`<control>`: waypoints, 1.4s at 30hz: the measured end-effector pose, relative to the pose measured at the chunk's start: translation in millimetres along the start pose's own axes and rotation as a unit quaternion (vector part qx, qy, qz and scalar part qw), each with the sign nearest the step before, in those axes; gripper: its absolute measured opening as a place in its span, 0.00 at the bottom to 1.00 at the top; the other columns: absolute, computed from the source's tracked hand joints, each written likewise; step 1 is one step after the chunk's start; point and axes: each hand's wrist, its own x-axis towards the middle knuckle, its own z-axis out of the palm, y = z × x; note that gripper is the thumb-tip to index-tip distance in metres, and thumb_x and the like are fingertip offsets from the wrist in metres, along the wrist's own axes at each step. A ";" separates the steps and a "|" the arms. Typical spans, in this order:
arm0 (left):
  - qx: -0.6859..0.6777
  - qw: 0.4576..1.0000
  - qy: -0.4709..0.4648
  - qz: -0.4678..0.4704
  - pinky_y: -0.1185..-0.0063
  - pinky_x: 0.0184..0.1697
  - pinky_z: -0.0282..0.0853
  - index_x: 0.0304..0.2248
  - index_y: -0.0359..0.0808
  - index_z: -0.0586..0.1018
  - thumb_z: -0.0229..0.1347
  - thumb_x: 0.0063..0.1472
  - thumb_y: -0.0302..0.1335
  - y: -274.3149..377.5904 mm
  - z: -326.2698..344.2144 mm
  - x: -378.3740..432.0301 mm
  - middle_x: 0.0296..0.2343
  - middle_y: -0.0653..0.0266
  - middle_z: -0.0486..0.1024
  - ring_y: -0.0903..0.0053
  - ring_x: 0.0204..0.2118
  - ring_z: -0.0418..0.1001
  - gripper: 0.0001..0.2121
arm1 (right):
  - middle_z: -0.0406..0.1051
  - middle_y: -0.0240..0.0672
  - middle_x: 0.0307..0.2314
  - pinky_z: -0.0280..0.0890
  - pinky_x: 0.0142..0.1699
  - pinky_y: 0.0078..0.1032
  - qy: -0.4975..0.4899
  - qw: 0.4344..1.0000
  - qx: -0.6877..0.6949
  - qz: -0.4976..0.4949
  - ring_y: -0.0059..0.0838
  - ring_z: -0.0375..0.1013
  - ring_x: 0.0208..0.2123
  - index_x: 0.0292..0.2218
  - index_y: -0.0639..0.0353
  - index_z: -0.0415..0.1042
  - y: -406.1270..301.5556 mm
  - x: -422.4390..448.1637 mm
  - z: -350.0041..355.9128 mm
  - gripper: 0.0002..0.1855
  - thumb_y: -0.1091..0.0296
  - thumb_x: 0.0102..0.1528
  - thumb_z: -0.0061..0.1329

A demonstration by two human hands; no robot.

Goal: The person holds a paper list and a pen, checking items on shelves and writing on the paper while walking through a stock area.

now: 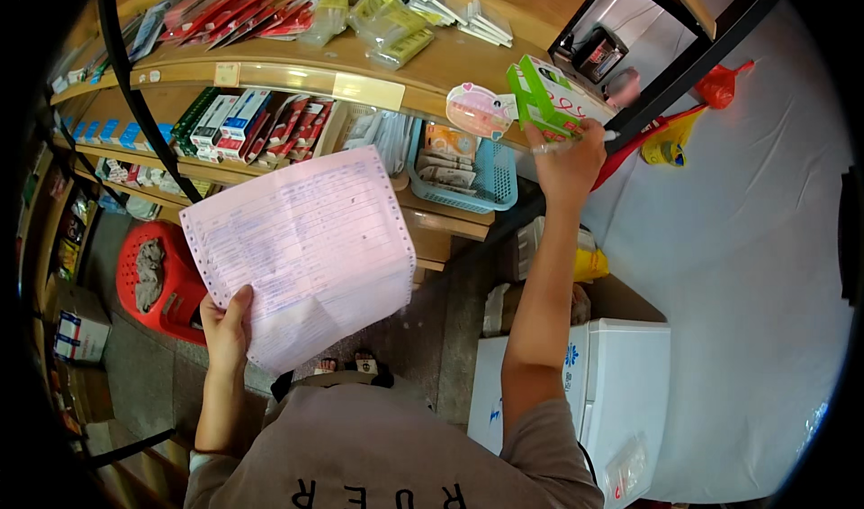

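My left hand (229, 327) grips the lower left edge of a pink printed form (304, 252) with punched side strips, spread in front of my body. At the right end of the upper wooden shelf, my right hand (570, 158) has its fingers on the near end of green and white boxes (550, 97); a white pen or marker (609, 135) sticks out beside those fingers. Just left of the boxes is a pink oval card (480, 111) at the shelf edge. Whether the boxes are lifted or resting, I cannot tell.
The upper shelf (270, 53) bears red packets (223, 13) and yellow packs (391, 26). Below are pen boxes (233, 121) and a blue plastic basket (503, 178). A red plastic stool (175, 306) stands at left, a white appliance (628, 387) at right. A black metal post (695, 57) slants beside my right hand.
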 end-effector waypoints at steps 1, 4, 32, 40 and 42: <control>-0.004 1.000 0.019 0.003 0.82 0.41 0.62 0.36 0.23 0.69 0.47 0.52 0.18 -0.4 -2.0 -0.9 0.35 0.56 0.70 0.78 0.35 0.69 0.10 | 0.67 0.47 0.28 0.62 0.37 0.31 0.001 1.000 0.003 0.002 0.42 0.66 0.33 0.34 0.65 0.61 -2.0 6.8 5.1 0.32 0.54 0.31 0.58; 0.002 0.999 0.046 -0.001 0.82 0.41 0.62 0.36 0.23 0.68 0.47 0.52 0.19 2.5 -5.9 -4.0 0.35 0.56 0.70 0.78 0.35 0.69 0.10 | 0.60 0.51 0.34 0.59 0.41 0.37 -0.153 0.979 -0.027 0.134 0.49 0.58 0.41 0.33 0.62 0.56 -8.2 22.6 17.1 0.36 0.49 0.28 0.58; -0.021 0.955 0.295 -0.014 0.84 0.34 0.65 0.35 0.26 0.70 0.47 0.52 0.23 46.1 -38.4 -84.3 0.30 0.61 0.72 0.82 0.29 0.70 0.10 | 0.65 0.41 0.29 0.60 0.36 0.29 -0.167 0.985 -0.045 0.023 0.37 0.66 0.30 0.34 0.60 0.58 74.4 42.3 42.5 0.34 0.43 0.35 0.54; -0.032 0.945 0.325 -0.016 0.84 0.35 0.65 0.34 0.25 0.70 0.48 0.51 0.23 72.0 -146.4 -105.6 0.30 0.60 0.71 0.81 0.30 0.69 0.11 | 0.66 0.47 0.34 0.57 0.41 0.31 -0.096 0.979 -0.148 0.107 0.45 0.64 0.36 0.41 0.62 0.60 -23.8 37.8 -43.4 0.40 0.42 0.33 0.53; -0.048 0.943 0.328 -0.010 0.84 0.35 0.65 0.34 0.25 0.70 0.48 0.51 0.23 80.2 -179.1 -111.0 0.30 0.60 0.71 0.81 0.30 0.69 0.11 | 0.65 0.45 0.34 0.59 0.40 0.31 -0.076 0.992 0.006 0.098 0.43 0.64 0.34 0.41 0.62 0.60 -56.4 15.0 -69.4 0.36 0.45 0.36 0.52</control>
